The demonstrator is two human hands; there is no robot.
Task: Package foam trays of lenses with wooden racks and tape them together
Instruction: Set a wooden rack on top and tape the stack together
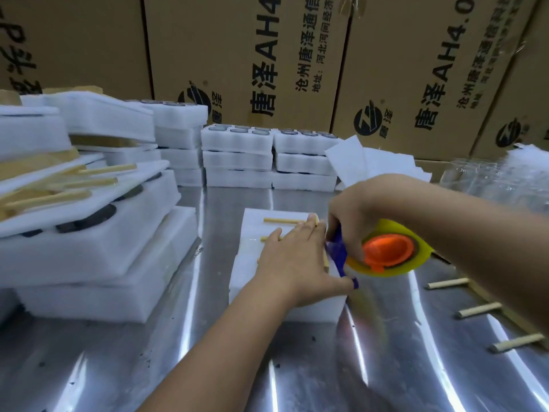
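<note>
**Taping under way: one bundle on the bench**

Left hand (294,257): fingers (306,233) straight and together, pressing flat on the pale wooden rack with round dowels (282,220). The rack lies on top of the white rectangular foam tray bundle (243,272). The thumb reaches to the bundle's near right edge, on what looks like a blue tape end.

Right hand (350,221): fingers curled tight round the blue handle of the yellow plastic tape dispenser with orange hub (389,251), held against the bundle's right side. The bundle sits mid-bench between both hands.

Progress (judgement): rack seated, taping only beginning; no wrap visible across the top. Left to do: a second loose wooden rack (478,310) lies at right, and stacks of white foam trays of lenses (237,156) stand behind.

Surface: reflective stainless-steel bench (118,367). Room: printed brown cardboard cartons (237,55) form the back wall.
</note>
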